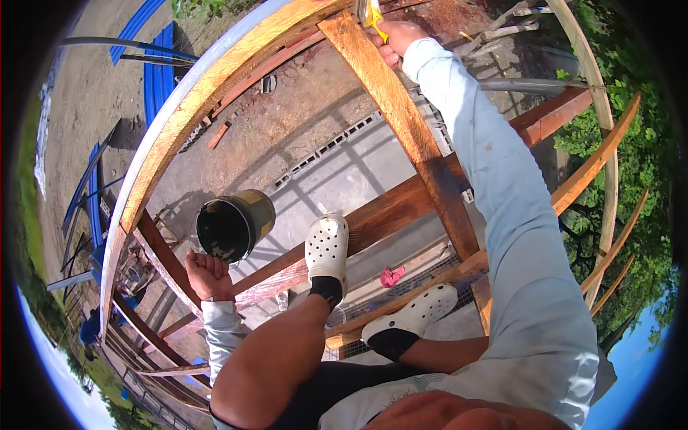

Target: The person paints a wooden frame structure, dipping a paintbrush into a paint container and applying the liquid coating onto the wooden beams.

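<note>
My left hand [208,276] is closed in a fist right at the near rim of a dark bucket [256,212], which hangs tilted with its mouth toward me. What the fingers grip is partly hidden, though it seems to be the bucket's handle. Stretched far forward, my right hand [398,41] grips a paintbrush [378,26] with a yellow handle. Its bristles are near the top edge of the view, by the joint of a curved wooden beam [188,92] and a brown wooden rafter [401,107]. Whether the bristles touch the wood, I cannot tell.
I am up on an open timber frame, one white clog [327,247] on a thick crossbeam [390,213], the other clog [419,313] beside a lower beam. Far below lies concrete ground [337,179] with beam shadows. Blue metal sheets [159,75] lie left; curved battens and trees [631,64] stand right.
</note>
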Action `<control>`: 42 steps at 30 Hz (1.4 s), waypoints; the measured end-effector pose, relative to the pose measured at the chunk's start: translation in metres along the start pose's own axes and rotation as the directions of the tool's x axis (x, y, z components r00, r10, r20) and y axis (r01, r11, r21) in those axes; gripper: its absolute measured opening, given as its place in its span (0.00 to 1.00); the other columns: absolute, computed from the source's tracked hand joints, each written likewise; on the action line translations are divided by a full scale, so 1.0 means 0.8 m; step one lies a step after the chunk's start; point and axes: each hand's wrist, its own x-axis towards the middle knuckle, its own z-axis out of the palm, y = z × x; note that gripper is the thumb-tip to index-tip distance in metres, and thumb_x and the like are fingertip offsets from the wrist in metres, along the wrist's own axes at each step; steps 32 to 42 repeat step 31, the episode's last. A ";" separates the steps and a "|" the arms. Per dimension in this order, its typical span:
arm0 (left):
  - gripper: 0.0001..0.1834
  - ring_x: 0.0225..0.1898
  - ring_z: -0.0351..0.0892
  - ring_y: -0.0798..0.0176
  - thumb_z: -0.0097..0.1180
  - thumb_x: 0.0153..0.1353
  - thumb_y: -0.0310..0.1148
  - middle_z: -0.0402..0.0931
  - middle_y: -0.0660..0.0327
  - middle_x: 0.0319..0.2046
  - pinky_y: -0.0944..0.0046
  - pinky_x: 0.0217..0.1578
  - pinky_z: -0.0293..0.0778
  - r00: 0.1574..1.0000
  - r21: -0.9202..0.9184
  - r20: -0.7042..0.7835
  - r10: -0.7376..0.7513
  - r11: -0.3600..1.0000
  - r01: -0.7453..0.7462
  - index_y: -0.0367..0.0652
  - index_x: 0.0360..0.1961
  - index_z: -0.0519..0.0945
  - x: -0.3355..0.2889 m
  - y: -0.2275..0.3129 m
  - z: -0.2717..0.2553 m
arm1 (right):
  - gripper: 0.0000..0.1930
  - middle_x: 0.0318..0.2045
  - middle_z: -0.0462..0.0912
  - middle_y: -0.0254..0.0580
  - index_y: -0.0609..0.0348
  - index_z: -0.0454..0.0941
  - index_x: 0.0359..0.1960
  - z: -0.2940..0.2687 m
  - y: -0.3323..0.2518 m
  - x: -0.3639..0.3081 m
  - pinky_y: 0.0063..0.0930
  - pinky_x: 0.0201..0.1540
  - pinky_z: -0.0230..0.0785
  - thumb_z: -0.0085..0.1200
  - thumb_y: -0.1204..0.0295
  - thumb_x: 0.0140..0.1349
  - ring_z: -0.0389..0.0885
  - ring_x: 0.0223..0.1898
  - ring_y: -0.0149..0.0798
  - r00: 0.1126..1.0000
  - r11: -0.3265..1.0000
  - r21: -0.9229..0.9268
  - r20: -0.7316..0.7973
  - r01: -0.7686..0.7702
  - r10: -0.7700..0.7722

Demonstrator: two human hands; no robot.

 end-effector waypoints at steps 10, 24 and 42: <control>0.21 0.06 0.41 0.72 0.41 0.60 0.42 0.46 0.71 0.06 0.69 0.09 0.42 0.986 -0.020 0.102 -0.133 0.991 0.135 0.52 0.11 0.55 0.008 -0.029 0.042 | 0.13 0.20 0.70 0.37 0.63 0.73 0.38 -0.028 -0.136 -0.055 0.25 0.14 0.58 0.45 0.65 0.61 0.65 0.15 0.30 0.988 0.800 -0.582 0.033 0.143 -0.153; 0.23 0.06 0.41 0.71 0.38 0.62 0.42 0.44 0.70 0.05 0.68 0.10 0.43 0.983 0.039 0.135 -0.122 0.992 0.118 0.53 0.09 0.53 0.007 -0.027 0.060 | 0.16 0.19 0.73 0.42 0.65 0.74 0.39 -0.004 -0.032 -0.025 0.26 0.16 0.64 0.44 0.63 0.60 0.71 0.15 0.33 0.910 0.312 -0.932 0.044 0.186 -0.413; 0.22 0.06 0.42 0.68 0.42 0.60 0.43 0.45 0.68 0.05 0.66 0.10 0.43 0.975 0.017 0.162 -0.149 0.989 0.149 0.51 0.11 0.56 0.010 -0.045 0.076 | 0.14 0.16 0.68 0.31 0.60 0.72 0.42 0.012 -0.029 -0.076 0.25 0.09 0.52 0.44 0.64 0.61 0.61 0.08 0.28 0.921 0.760 -0.594 -0.080 0.264 -0.382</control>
